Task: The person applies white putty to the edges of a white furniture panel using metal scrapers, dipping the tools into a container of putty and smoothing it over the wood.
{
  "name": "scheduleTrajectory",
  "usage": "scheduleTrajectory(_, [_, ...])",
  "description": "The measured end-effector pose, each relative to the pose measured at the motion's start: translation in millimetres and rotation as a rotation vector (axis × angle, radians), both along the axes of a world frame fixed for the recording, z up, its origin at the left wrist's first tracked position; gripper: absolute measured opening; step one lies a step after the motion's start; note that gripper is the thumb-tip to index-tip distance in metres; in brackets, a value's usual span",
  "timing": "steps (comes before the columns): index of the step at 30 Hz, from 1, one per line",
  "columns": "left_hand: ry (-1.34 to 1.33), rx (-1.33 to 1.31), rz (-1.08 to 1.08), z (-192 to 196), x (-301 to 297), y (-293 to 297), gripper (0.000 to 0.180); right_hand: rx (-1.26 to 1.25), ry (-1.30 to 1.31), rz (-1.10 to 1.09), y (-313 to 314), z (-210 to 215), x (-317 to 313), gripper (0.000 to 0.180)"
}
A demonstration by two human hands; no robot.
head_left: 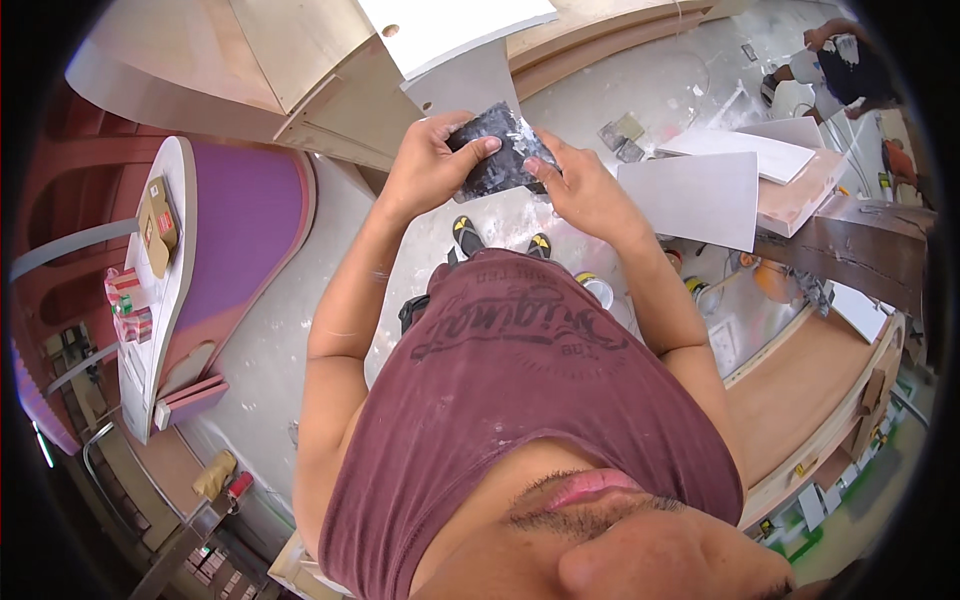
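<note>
Over pale, spattered floor [255, 350], steady the dark, white-smeared sheet [500, 172] at twelve o'clock, pinched at its nine by left hand [438, 165] and at its three by right hand [585, 190], with thumbs on top; best match pressure on both sides to avoid slipping.

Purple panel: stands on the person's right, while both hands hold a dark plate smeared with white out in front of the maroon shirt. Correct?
One slip: the purple panel stands on the person's left, as the head view shows. The rest holds: the left hand and right hand hold the dark plate smeared with white out in front of the maroon shirt.
</note>
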State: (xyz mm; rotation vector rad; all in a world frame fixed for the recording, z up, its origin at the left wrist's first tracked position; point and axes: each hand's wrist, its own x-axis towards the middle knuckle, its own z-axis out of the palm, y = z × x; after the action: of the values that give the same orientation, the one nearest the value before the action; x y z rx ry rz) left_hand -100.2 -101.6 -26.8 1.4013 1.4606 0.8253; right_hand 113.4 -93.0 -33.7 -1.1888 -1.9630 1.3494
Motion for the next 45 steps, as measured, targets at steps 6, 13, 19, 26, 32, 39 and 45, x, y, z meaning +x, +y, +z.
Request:
scheduleTrajectory(6, [0.208, 0.068, -0.196, 7.4, 1.1, 2.1, 0.025, 0.015, -0.132, 0.172, 7.9, -18.5, -0.3, 0.034])
scheduleTrajectory(13, [-0.082, 0.073, 0.029, -28.2, -20.8, 14.3, 0.028, -0.055, 0.012, 0.073, 9.7, -13.0, 9.7, 0.046])
scheduleTrajectory(19, [-0.409, -0.004, 0.107, -34.3, -24.6, 0.4, 0.022, 0.148, 0.222, -0.070, -11.7, -13.1, -10.9, 0.043])
scheduleTrajectory(26, [-0.205, 0.086, 0.000, -23.9, -17.1, -5.0, 0.019, 0.158, -0.066, 0.032, -7.9, -6.1, -1.4, 0.042])
scheduleTrajectory(32, [-0.180, 0.088, 0.038, -17.3, -11.7, 0.4, 0.018, 0.226, -0.034, -0.060, -6.4, -3.3, -3.9, 0.041])
scheduleTrajectory(39, [-0.037, 0.093, -0.046, -23.9, -16.3, -2.1, 0.015, 0.408, -0.153, 0.049, 1.3, -33.9, 9.6, 0.040])
scheduleTrajectory(45, [-0.730, 0.010, 0.453, -21.9, -11.7, -8.1, 0.027, -0.311, 0.315, -0.292, 12.4, 6.0, 32.5, 0.041])
